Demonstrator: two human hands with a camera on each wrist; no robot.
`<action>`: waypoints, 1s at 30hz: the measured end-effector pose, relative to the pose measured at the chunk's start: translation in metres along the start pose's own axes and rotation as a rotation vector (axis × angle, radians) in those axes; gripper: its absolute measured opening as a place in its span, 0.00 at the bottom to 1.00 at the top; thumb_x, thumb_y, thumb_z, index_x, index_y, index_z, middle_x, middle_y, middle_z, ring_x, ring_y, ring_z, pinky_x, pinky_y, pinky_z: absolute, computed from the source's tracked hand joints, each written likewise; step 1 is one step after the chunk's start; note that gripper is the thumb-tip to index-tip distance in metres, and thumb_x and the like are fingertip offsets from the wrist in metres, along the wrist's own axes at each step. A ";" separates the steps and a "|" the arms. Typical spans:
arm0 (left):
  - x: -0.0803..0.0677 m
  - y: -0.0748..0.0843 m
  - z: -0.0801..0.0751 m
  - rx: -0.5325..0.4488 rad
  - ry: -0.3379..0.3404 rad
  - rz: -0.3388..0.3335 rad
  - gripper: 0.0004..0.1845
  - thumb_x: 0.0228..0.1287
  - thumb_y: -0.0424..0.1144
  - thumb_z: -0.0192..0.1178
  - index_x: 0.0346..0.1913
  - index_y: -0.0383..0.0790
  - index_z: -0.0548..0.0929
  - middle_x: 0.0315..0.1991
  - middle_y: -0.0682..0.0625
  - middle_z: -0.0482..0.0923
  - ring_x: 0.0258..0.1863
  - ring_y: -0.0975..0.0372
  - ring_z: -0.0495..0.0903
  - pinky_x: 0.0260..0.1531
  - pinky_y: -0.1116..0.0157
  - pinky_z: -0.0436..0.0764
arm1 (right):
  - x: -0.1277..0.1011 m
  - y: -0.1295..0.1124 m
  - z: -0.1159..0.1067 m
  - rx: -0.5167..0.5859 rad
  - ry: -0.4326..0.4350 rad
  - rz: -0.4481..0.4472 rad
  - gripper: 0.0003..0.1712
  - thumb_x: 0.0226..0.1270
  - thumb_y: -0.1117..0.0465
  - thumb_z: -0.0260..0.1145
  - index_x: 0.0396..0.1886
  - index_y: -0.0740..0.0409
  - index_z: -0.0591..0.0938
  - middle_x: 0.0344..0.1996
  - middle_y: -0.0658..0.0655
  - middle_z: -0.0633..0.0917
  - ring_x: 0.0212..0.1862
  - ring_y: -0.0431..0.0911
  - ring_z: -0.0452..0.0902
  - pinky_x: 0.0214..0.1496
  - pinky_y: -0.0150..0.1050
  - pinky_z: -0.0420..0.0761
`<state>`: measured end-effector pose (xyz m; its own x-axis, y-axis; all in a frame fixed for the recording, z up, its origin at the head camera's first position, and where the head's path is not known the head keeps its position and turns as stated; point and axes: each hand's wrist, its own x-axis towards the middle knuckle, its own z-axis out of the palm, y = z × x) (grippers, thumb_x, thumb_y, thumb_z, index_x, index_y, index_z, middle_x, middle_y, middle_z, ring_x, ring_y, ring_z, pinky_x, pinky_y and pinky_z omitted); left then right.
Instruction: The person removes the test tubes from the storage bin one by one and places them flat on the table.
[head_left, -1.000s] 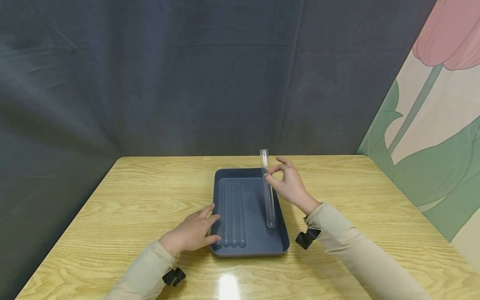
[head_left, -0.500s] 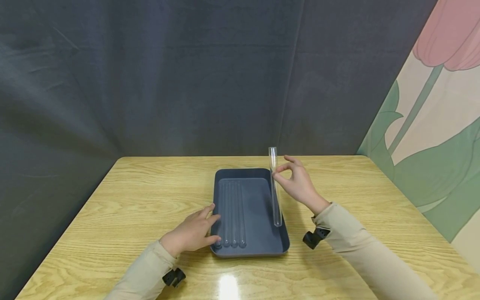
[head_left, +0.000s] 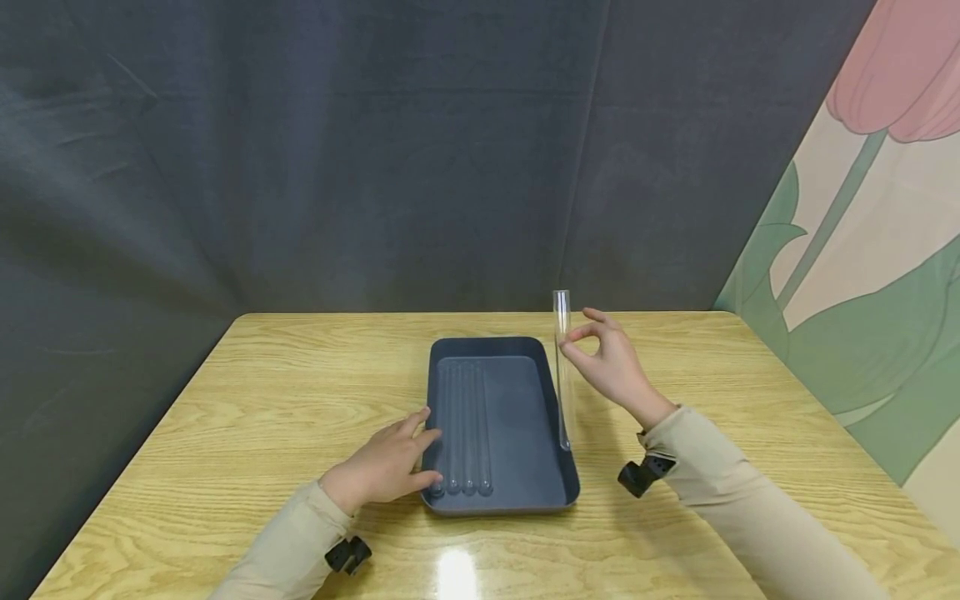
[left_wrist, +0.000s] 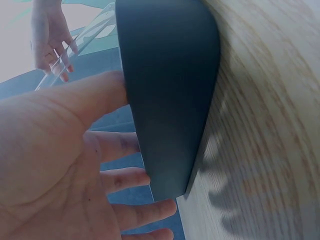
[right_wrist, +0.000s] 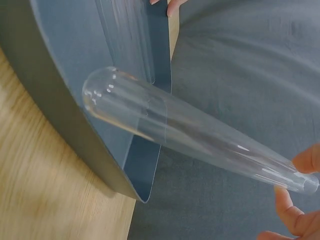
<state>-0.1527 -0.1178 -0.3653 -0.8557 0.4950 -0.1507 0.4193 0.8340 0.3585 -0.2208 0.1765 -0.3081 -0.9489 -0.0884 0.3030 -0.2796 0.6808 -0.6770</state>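
Note:
A clear glass test tube stands nearly upright over the right rim of a dark blue-grey tray, its rounded end down. My right hand pinches it between thumb and index finger in its upper half, the other fingers held away. In the right wrist view the tube looks see-through, with nothing inside. Several more test tubes lie side by side along the tray's left half, rounded ends toward me. My left hand rests with spread, relaxed fingers on the tray's left rim, its fingertips reaching over the wall.
The tray sits on a light wood-grain table. A dark grey curtain hangs behind the far edge and along the left. On the right is a wall with a painted tulip. Each wrist wears a small black camera.
My right hand has carried the test tube rightward and slightly up, from over the tray's interior to above its right rim. The left hand and the tray have stayed put.

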 end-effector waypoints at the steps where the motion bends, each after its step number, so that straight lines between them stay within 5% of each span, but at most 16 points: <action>1: 0.000 0.000 0.000 0.001 0.000 0.000 0.32 0.62 0.49 0.60 0.64 0.33 0.69 0.72 0.35 0.52 0.69 0.42 0.59 0.66 0.45 0.62 | 0.000 0.001 -0.001 -0.001 0.002 0.001 0.14 0.62 0.63 0.61 0.37 0.74 0.80 0.65 0.73 0.64 0.67 0.67 0.59 0.68 0.59 0.62; 30: 0.000 0.001 0.000 0.009 0.003 0.005 0.32 0.62 0.48 0.59 0.64 0.33 0.69 0.71 0.34 0.52 0.68 0.41 0.60 0.66 0.45 0.63 | -0.006 0.026 -0.007 -0.052 -0.012 0.041 0.14 0.62 0.63 0.59 0.35 0.75 0.79 0.63 0.76 0.65 0.66 0.69 0.59 0.67 0.61 0.62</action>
<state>-0.1528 -0.1173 -0.3647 -0.8548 0.4980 -0.1461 0.4259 0.8340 0.3508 -0.2211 0.1997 -0.3233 -0.9612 -0.0677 0.2674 -0.2325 0.7207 -0.6531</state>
